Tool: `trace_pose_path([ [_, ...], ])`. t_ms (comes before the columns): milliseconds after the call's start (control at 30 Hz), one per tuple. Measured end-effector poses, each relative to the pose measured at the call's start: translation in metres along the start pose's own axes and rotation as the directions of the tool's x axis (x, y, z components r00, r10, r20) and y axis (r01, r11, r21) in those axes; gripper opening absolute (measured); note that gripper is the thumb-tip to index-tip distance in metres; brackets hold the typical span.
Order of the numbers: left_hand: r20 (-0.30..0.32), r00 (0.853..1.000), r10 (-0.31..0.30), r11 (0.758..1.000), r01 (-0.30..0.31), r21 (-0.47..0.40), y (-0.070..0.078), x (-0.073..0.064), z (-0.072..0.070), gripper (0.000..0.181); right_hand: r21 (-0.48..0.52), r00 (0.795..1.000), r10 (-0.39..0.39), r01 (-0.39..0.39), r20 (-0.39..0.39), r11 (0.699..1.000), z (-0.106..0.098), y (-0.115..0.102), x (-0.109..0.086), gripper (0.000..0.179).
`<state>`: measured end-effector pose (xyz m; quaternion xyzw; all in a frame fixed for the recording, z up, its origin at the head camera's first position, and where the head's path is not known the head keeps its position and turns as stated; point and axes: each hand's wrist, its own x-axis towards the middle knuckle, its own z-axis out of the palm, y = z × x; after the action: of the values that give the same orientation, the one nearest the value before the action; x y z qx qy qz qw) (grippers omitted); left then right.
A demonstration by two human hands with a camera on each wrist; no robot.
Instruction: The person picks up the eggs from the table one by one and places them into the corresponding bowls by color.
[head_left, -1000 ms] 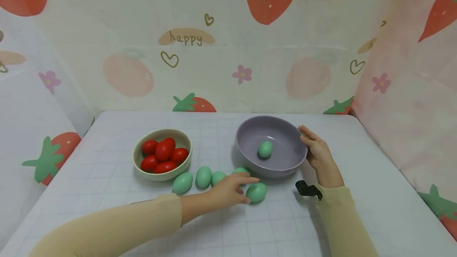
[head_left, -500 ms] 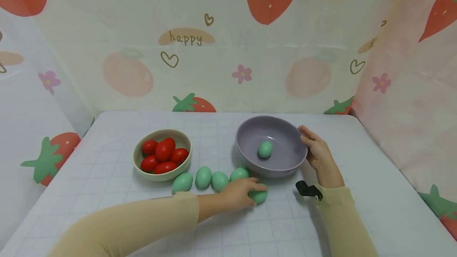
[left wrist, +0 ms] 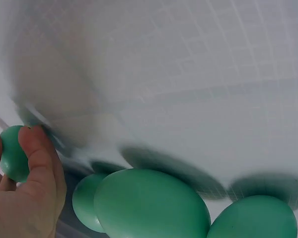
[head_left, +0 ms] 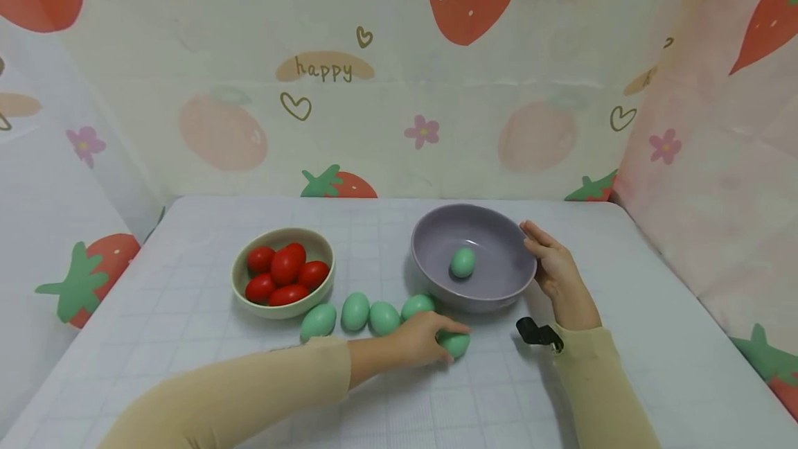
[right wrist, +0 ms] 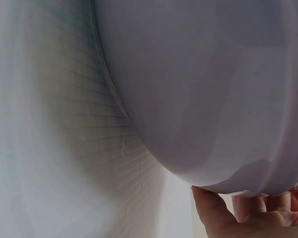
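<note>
In the head view my left hand (head_left: pixel 416 339) pinches a green egg (head_left: pixel 458 344) between thumb and fingers, low at the tablecloth. The left wrist view has the same egg (left wrist: pixel 14 154) between the thumb and fingertips. Several more green eggs (head_left: pixel 355 312) lie in a row behind and left of this hand. A purple bowl (head_left: pixel 499 262) stands beyond it, with one green egg (head_left: pixel 463 262) inside. My right hand (head_left: pixel 562 281) rests against the bowl's right side, fingers extended along the outer wall; in the right wrist view, thumb and fingers touch that wall (right wrist: pixel 188 109).
A pale green bowl (head_left: pixel 242 296) holding several red eggs (head_left: pixel 288 265) stands at the left. A black mount (head_left: pixel 537 333) sticks out from the right sleeve. White checked cloth (head_left: pixel 486 400) covers the table, and a strawberry-print curtain (head_left: pixel 386 33) hangs behind.
My left hand has moved a little to the right and closed its fingers on the nearest green egg, which has shifted slightly right. My right hand and both bowls have stayed put.
</note>
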<state>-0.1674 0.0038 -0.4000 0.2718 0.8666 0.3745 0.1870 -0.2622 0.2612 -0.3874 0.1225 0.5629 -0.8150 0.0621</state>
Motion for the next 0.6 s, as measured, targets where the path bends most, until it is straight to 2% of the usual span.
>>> trace_pose_path([
  [133,-0.015,1.000,-0.011,0.995,0.009,-0.099,0.000,-0.002,-0.001,0.052,0.004,1.000,-0.001,0.001,0.010,1.000,0.000,0.000,0.001,0.054],
  [300,-0.043,0.999,-0.022,0.974,0.011,-0.228,0.002,-0.006,-0.005,0.053,0.002,1.000,-0.005,0.005,0.016,1.000,-0.002,0.001,0.001,0.053],
  [500,-0.096,0.995,0.031,0.969,-0.054,-0.241,0.003,-0.011,-0.012,0.053,-0.008,1.000,-0.001,0.001,0.019,1.000,-0.001,0.000,0.001,0.055],
  [600,-0.107,0.994,0.018,0.968,-0.044,-0.248,0.004,-0.011,-0.017,0.054,0.006,1.000,-0.008,0.008,0.020,1.000,-0.003,0.001,0.001,0.050],
])
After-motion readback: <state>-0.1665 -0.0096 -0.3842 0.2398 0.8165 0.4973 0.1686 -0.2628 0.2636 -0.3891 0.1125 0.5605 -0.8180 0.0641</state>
